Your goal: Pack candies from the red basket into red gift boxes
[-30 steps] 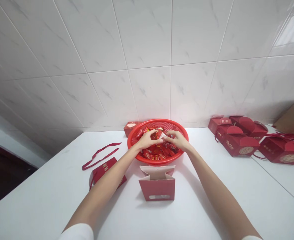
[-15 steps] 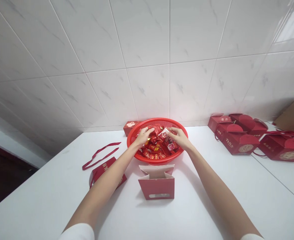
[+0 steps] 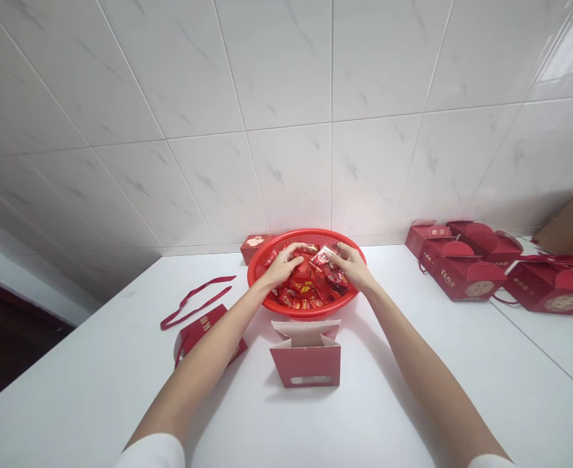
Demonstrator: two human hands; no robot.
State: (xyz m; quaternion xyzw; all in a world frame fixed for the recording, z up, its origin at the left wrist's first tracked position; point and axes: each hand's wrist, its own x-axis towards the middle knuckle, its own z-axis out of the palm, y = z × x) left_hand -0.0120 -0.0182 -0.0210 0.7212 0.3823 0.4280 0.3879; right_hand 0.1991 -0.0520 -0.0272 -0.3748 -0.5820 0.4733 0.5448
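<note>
A red plastic basket holds many wrapped candies, mostly red with gold print. Both hands reach into it. On its left side my left hand has its fingers curled among the wrappers; what lies in its grasp is partly hidden. My right hand, at the right side, pinches a white-and-red candy packet between thumb and fingers. In front of the basket stands a red gift box, its top unfolded and a slot in its front face.
At left lie a flat red box, partly behind my left forearm, and a red ribbon. A small red box stands behind the basket. Several closed red gift boxes and a cardboard box sit at right, against the tiled wall.
My left hand has shifted slightly right within the basket, and candies near its fingers have moved. My right hand keeps the white-and-red packet, its fingers now more curled.
</note>
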